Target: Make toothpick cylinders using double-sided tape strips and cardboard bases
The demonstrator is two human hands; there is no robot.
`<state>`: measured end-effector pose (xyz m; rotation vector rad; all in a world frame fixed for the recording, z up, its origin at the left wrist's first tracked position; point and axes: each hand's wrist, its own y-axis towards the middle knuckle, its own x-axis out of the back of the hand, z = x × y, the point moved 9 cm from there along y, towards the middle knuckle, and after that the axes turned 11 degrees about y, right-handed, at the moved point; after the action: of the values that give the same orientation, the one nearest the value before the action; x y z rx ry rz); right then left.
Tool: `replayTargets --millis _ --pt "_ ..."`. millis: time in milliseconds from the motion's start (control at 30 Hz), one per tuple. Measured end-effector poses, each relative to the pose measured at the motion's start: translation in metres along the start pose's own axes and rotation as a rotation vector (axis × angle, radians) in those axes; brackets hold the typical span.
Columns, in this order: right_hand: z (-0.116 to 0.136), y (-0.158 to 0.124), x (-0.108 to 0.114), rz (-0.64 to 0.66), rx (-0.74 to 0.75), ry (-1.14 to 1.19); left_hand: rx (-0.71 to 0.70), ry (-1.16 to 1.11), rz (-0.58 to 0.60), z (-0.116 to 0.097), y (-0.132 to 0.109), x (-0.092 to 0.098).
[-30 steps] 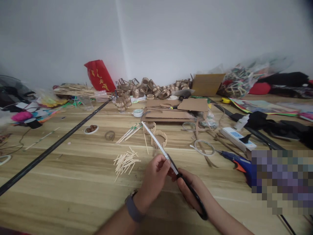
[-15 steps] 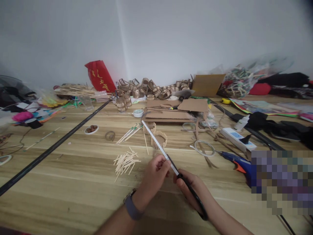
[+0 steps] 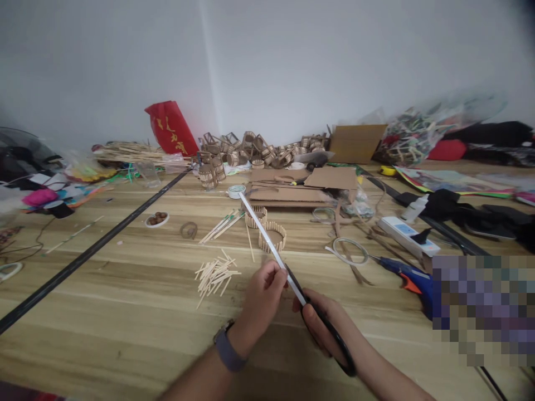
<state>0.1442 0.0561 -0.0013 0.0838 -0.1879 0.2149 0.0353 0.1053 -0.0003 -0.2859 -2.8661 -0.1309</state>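
Two bare hands, left (image 3: 263, 295) and right (image 3: 334, 309); one pair of black-handled scissors (image 3: 335, 333); one long, narrow white strip (image 3: 266, 238). On the wooden table (image 3: 125, 334) near the hands, two round rings of pale wooden pegs (image 3: 282, 240); farther back, a brown heap of similar pieces (image 3: 267, 150), too crowded to count. One pile of short, pale wooden sticks (image 3: 215, 275), also uncountable. One blue glue gun with an orange trigger (image 3: 420, 279), one white power strip (image 3: 397, 229), one red bag with gold characters (image 3: 171, 131).
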Motion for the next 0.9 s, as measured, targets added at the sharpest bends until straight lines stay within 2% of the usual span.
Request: replayTargets --millis 200,433,633,900 --pt "0.0002 0.0008 -0.0017 0.009 -0.017 -0.019 -0.002 -0.018 0.001 -0.0034 -0.0009 -0.0012" --pt "0.003 0.0036 0.003 -0.034 0.042 -0.131 0.001 -0.04 0.005 -0.0053 -0.0025 -0.001" --pt "-0.0003 0.0041 0.0001 0.004 0.014 -0.104 0.011 -0.066 0.036 -0.0052 -0.003 -0.005" --pt "0.0012 0.0029 0.0006 -0.008 0.002 -0.09 0.015 -0.09 0.05 -0.0056 -0.004 -0.0075"
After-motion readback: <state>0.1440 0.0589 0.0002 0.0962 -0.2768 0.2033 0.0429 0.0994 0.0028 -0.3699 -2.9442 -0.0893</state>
